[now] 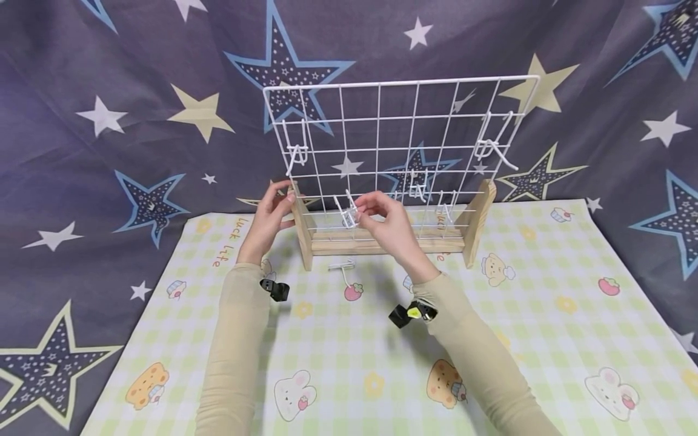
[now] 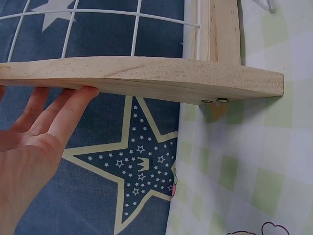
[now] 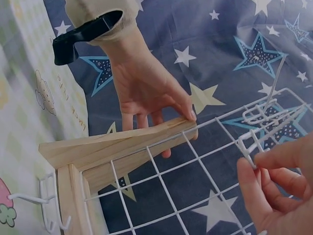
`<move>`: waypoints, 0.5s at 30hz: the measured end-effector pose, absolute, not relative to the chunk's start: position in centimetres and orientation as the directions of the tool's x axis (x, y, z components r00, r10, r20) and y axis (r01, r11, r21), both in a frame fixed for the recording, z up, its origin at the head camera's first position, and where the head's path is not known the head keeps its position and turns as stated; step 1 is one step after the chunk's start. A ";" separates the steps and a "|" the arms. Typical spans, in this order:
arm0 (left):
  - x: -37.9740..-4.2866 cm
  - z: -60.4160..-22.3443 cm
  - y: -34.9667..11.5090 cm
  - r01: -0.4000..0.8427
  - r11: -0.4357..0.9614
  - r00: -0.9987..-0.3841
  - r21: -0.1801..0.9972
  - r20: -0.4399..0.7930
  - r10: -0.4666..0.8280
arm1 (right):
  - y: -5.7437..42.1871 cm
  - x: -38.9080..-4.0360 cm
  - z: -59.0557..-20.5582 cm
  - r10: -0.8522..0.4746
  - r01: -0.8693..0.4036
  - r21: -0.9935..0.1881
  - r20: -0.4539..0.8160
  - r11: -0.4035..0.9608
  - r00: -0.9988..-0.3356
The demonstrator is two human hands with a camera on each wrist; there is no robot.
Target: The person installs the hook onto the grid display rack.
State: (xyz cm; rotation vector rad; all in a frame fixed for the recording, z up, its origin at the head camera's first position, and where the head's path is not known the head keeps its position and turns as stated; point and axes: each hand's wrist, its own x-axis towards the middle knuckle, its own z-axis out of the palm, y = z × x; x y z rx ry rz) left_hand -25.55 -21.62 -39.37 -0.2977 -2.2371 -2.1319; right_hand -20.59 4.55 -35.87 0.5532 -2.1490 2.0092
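A white wire grid panel [image 1: 378, 149] stands in a wooden base with two side boards. My left hand [image 1: 264, 218] holds the left side board [image 1: 303, 233]; in the right wrist view its thumb lies on the board's edge and its fingers reach behind. With thumb and fingertips, my right hand [image 1: 391, 229] pinches a white wire hook [image 1: 348, 214] at the lower left of the grid. Whether that hook is seated on a grid wire I cannot tell. Another white hook [image 1: 342, 266] lies on the tablecloth in front of the base.
Several hooks hang on the grid: one at upper left [image 1: 297, 154], one at upper right [image 1: 489, 147], others lower down, including one right of centre [image 1: 418, 189]. A checked tablecloth [image 1: 338, 339] covers the table. Behind it hangs a star-patterned curtain [image 1: 163, 48].
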 end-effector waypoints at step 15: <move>-25.6 -39.5 -21.7 0.164 0.043 -0.981 0.986 0.158 0.112 | 4.5 -22.1 -35.4 -0.008 -0.357 -0.934 0.357 -0.008 -0.934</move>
